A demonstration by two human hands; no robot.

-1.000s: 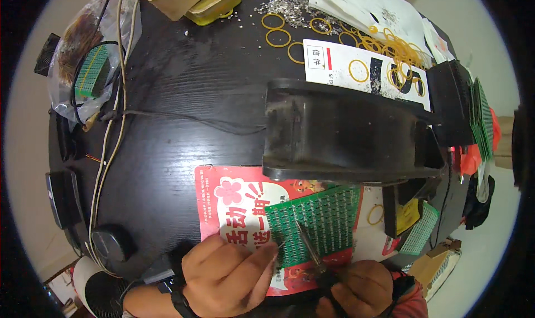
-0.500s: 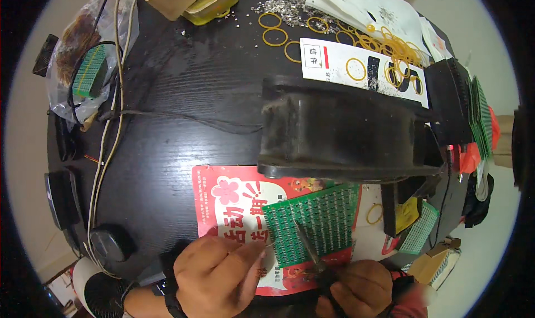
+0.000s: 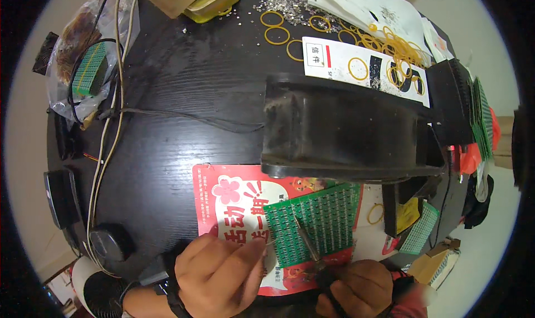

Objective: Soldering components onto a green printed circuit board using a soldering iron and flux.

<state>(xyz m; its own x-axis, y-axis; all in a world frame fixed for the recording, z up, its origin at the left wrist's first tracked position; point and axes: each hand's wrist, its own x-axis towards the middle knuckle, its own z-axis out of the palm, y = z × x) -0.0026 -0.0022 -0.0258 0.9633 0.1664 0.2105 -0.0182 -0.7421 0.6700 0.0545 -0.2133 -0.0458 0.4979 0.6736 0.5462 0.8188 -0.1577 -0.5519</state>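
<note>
The green circuit board (image 3: 329,223) is laid on a red-and-white printed sheet (image 3: 209,220), below the middle of the frame and slightly to its right. Over its rows of small parts, a pointed iron (image 3: 309,244) is held slantwise; whether the board is touched by its tip cannot be told. The dark handle is gripped by the right hand (image 3: 361,290), with the fingers closed around it.

At the board's left edge, a thin strand (image 3: 271,243) is apparently pinched between the thumb and forefinger of the left hand (image 3: 220,276). Since a second ago, this hand has been drawn a little to the left, so that more of the board's lower left corner is exposed; the iron has been kept in nearly the same place. By this, the strand's end seems to have been moved away from the rows, and the iron left alone over them.

Above the board, a black boxy housing (image 3: 356,131) is stood on the desk (image 3: 184,137). Farther out, yellow rubber bands (image 3: 398,48) are heaped at the upper right, and silvery bits (image 3: 287,3) are scattered along the top.
</note>
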